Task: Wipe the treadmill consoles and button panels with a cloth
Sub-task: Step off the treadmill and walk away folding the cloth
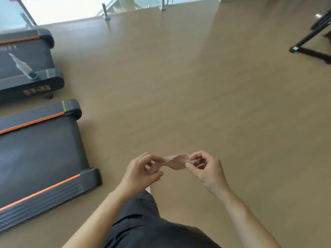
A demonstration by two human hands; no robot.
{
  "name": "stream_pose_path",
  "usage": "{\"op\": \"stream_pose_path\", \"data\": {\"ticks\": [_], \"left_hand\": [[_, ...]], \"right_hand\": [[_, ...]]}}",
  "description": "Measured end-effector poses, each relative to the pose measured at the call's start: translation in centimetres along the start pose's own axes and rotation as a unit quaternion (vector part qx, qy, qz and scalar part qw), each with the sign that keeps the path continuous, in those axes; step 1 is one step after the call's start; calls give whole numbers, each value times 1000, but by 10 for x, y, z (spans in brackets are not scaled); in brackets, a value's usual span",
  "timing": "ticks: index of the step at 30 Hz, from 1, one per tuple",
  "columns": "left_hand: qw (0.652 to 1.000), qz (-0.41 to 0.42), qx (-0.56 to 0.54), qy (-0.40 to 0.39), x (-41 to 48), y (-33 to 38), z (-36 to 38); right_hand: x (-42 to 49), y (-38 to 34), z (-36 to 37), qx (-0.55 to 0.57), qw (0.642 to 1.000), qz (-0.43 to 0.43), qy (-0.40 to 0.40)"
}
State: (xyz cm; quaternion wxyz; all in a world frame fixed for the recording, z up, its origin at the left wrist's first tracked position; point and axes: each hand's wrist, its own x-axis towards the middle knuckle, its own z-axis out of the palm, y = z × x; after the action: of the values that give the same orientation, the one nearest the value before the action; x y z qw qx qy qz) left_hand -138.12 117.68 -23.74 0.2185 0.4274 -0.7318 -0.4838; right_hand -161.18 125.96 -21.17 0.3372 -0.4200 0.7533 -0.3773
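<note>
We hold a small pale pink cloth (176, 161) out in front of us, stretched between both hands above the tan floor (197, 86). Our left hand (142, 171) pinches the cloth's left end between thumb and fingertips, the other fingers loosely curled. Our right hand (206, 166) grips the right end the same way, with thumb and forefinger closed on the bunched fabric and the remaining fingers bent around it. The cloth hangs slack and slightly twisted between the two grips, touching nothing but our fingers. Both forearms are bare, and below them we see our dark trousers (143, 221).

To our left lies the rear end of a dark treadmill (41, 158), its belt flanked by side rails with orange stripes. Beyond it, further left and further away, sits a second treadmill (26, 68) of the same kind, with a clear plastic bottle (22, 66) lying on its belt near the side rail. The cloth is well apart from both machines, and no console shows in the view. At the upper right stands a black metal frame (311, 45) on the floor. Along the top edge runs a glass railing (107, 11) with metal posts, bright light behind it.
</note>
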Motion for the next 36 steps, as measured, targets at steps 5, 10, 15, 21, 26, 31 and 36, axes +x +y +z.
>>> {"op": "stream_pose_path", "data": {"ticks": [5,10,15,21,26,31,36], "left_hand": [[997,-23,14,73,69,-31,-84],[988,-85,56,113,117,-53,-163],[975,-115,89,166,178,-80,-211],[945,-208,-10,252,289,-99,-264],[909,-256,-48,325,382,-97,-320],[865,-263,-65,423,450,-108,-384],[836,-273,-94,466,494,-149,-448]], "right_hand": [[101,-59,51,-9,997,-11,-71],[205,-109,101,1,989,-15,-148],[311,-137,148,2,979,-14,-203],[454,-166,201,58,966,7,-251],[567,-220,246,78,951,7,-301],[662,-286,305,36,935,-45,-350],[739,-343,381,-14,912,-58,-407]]}}
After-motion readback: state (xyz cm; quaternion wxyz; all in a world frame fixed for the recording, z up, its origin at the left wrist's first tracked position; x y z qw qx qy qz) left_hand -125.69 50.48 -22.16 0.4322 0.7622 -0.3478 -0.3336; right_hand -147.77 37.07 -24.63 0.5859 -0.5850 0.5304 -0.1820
